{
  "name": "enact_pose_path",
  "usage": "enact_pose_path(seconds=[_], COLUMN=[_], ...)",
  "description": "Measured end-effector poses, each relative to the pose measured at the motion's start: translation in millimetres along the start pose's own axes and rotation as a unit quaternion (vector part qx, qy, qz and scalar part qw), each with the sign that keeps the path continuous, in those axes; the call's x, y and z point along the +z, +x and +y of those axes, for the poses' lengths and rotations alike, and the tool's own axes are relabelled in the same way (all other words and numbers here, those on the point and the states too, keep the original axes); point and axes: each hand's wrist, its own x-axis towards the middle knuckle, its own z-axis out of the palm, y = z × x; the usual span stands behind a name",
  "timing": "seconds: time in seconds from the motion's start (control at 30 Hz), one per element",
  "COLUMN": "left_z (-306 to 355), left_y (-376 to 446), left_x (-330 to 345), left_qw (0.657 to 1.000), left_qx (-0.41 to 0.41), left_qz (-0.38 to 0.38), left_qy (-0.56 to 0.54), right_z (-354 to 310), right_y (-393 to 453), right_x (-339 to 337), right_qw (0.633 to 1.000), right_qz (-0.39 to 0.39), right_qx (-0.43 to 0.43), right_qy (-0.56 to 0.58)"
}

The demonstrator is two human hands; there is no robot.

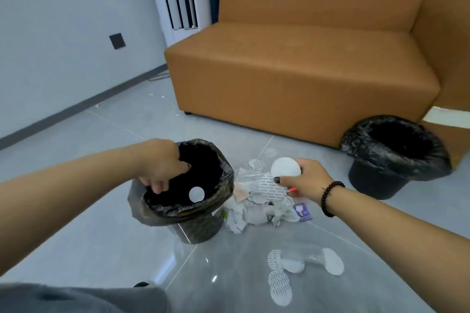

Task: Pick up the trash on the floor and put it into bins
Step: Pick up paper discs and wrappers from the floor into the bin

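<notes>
On the grey floor (106,231), the right hand (305,180) is pinching a white disc (285,167), the near bin (188,185), whose rim the left hand (160,162) is gripping, lying leftward.

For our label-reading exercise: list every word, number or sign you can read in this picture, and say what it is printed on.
None can be read.
Blue card on the floor: has print, too small and blurred.
Patterned wrappers in the trash pile: only rows of grey dashes, no legible words.
Bins, sofa, wall plate: no text visible.
</notes>
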Motion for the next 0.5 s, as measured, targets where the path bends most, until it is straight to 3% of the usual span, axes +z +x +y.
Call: enact_pose_path(seconds=[0.07, 0.17, 0.27, 0.37, 0.5], left_z=[32, 71, 92, 92, 86], left_y=[-6, -9, -1, 7, 21], left_x=[17, 55, 107, 157, 192], left_qw=[0.981, 0.935, 0.879, 0.870, 0.871], left_qx=[0.043, 0.063, 0.060, 0.055, 0.053], left_qz=[-0.062, -0.103, -0.059, 0.068, 0.073], left_qy=[-0.179, -0.333, -0.470, -0.486, -0.484], right_z=[-8, -2, 20, 44, 81], right_y=[-13, -29, -41, -47, -47], right_x=[8, 31, 55, 70, 71], right_qw=[0.993, 0.977, 0.974, 0.980, 0.985], right_qz=[-0.005, -0.008, 0.000, 0.012, 0.009], right_qx=[0.035, 0.075, 0.101, 0.109, 0.138], right_qy=[0.114, 0.202, 0.203, 0.164, 0.103])
